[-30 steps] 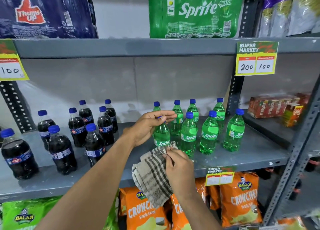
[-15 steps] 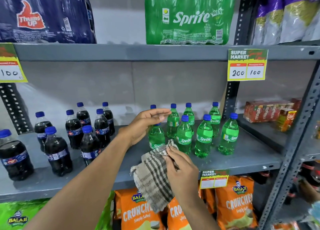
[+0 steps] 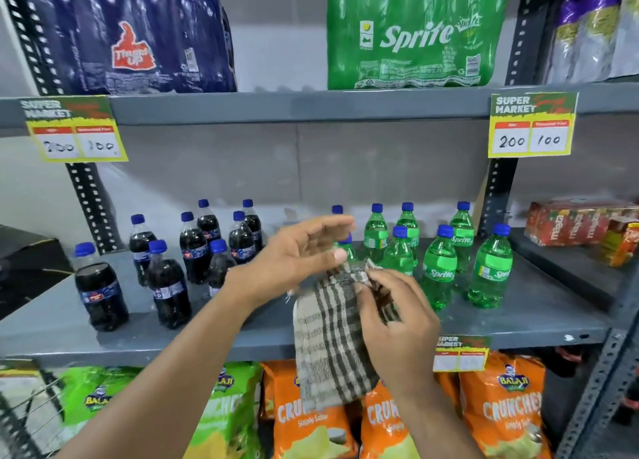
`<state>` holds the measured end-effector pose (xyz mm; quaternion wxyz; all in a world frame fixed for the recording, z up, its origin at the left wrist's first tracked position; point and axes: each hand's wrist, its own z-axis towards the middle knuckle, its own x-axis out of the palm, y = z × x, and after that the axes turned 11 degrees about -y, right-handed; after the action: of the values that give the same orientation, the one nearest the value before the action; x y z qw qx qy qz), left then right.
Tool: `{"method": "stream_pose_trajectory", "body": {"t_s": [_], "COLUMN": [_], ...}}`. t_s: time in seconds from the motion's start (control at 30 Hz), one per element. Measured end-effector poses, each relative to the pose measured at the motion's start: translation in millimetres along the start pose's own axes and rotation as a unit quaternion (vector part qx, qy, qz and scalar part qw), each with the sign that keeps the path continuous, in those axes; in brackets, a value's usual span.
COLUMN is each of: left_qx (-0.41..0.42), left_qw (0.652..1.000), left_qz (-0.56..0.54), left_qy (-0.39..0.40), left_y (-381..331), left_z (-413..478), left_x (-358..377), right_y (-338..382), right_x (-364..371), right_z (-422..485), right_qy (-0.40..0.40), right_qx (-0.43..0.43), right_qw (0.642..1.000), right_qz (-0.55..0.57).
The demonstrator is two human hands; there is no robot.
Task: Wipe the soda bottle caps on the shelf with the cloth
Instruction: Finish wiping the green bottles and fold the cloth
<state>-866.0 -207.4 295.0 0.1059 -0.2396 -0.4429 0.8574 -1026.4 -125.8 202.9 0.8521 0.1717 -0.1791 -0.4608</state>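
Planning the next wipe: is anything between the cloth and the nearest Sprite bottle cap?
Only the left hand: it hovers open just above the checked cloth, held by the right hand, in front of that blue cap.

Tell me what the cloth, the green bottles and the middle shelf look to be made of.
Cloth: woven fabric, matte, beige with dark checks; it hangs limp and frays at an edge.
Green bottles: clear tinted plastic, glossy, showing highlights, with blue caps that look like plastic.
Middle shelf: probably grey-painted metal, smooth, on perforated uprights.
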Motion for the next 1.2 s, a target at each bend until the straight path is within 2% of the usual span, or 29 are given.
{"method": "stream_pose_trajectory", "body": {"t_s": [0.1, 0.17, 0.3, 0.43, 0.53, 0.6, 0.7, 0.77, 0.83, 0.93, 1.1, 1.2], "left_qx": [-0.012, -0.005, -0.016, -0.045, -0.071, -0.081, -0.118, -0.150, -0.178, -0.237, -0.340, -0.369], "left_qw": [0.996, 0.993, 0.994, 0.991, 0.993, 0.992, 0.990, 0.982, 0.973, 0.954, 0.902, 0.869], "left_qz": [0.072, 0.108, 0.107, 0.128, 0.096, 0.096, 0.069, 0.086, 0.103, 0.117, 0.129, 0.161], "left_qy": [0.046, 0.041, 0.005, 0.016, 0.017, -0.004, -0.044, -0.077, -0.105, -0.143, -0.231, -0.287], "left_y": [1.3, -0.7, -7.2, -4.7, -8.1, -9.9, -11.1, -9.7, -9.1, -7.4, 7.3, 27.8], "left_z": [-29.9, -50.9, -104.9, -174.9, -239.8, -280.2, -340.9, -380.8, -419.7, -472.8, -557.2, -599.4], "left_x": [-13.4, -27.7, -73.7, -135.1, -187.1, -219.6, -264.2, -289.6, -310.1, -329.6, -355.4, -371.1], "right_y": [27.9, 46.7, 89.7, 149.0, 189.9, 211.1, 246.3, 265.0, 284.5, 308.1, 356.4, 379.1], "right_x": [5.5, 10.5, 25.8, 47.6, 67.4, 80.6, 104.8, 121.4, 137.9, 157.4, 188.0, 207.2], "right_z": [-6.6, -16.1, -43.5, -88.9, -134.5, -165.0, -210.7, -241.9, -269.4, -304.6, -361.5, -400.5], "right_qy": [0.035, 0.061, 0.137, 0.264, 0.314, 0.365, 0.446, 0.480, 0.517, 0.546, 0.625, 0.673], "right_qx": [0.031, 0.032, 0.034, 0.038, 0.058, 0.141, 0.295, 0.343, 0.358, 0.376, 0.324, 0.297], "right_qw": [0.998, 0.995, 0.986, 0.956, 0.939, 0.904, 0.804, 0.754, 0.722, 0.694, 0.661, 0.636], "right_qz": [0.046, 0.068, 0.085, 0.122, 0.130, 0.171, 0.260, 0.291, 0.288, 0.282, 0.260, 0.231]}}
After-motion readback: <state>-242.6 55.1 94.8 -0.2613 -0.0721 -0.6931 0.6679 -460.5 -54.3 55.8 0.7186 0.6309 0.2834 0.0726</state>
